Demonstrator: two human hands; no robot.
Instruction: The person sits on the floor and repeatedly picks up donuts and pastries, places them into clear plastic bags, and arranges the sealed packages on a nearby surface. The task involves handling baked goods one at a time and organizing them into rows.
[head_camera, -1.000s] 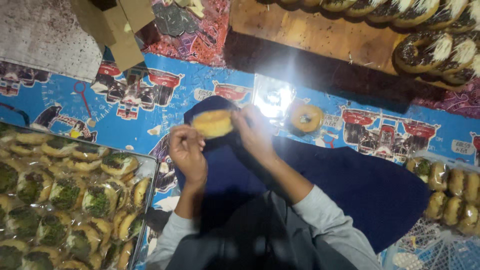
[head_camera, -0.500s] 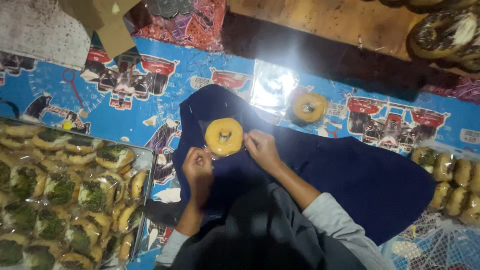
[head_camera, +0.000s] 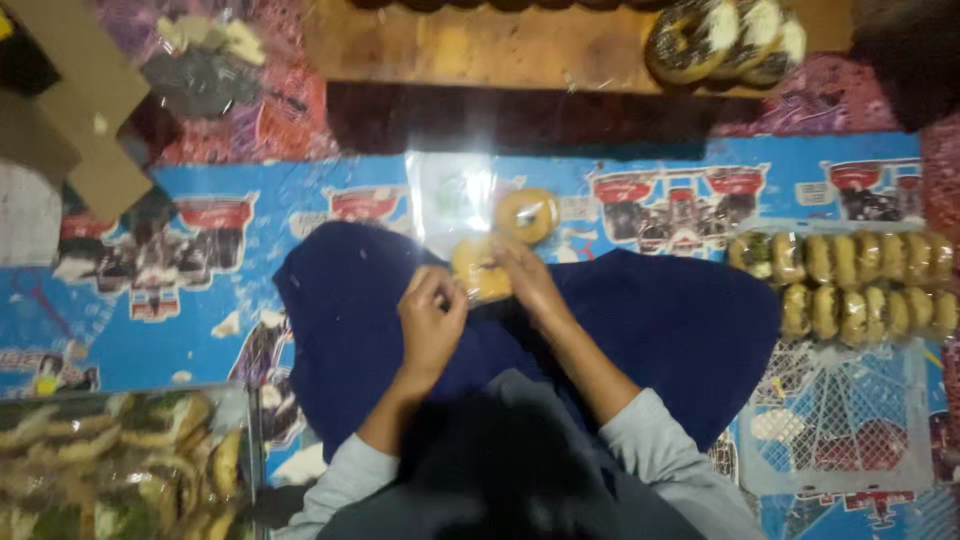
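Both hands are closing on one wrapped donut (head_camera: 480, 268) over the blue cloth (head_camera: 660, 320): left hand (head_camera: 432, 322) pinching its near-left edge, right hand (head_camera: 527, 282) gripping its right side, so the donut is sitting between and just ahead of the fingertips. A second donut (head_camera: 527, 215) is lying just beyond on clear plastic (head_camera: 450, 195), up-right, nearer the right hand; being round, neither is showing a long axis.

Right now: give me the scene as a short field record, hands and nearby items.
left hand: fingers pinch the edge of the wrapped doughnut
right hand: on the same doughnut's other side
under hands: dark blue cloth over the lap
second doughnut: lies apart on clear plastic, just beyond
right side: tray of wrapped doughnuts
lower left: tray of topped doughnuts
floor: blue printed mat
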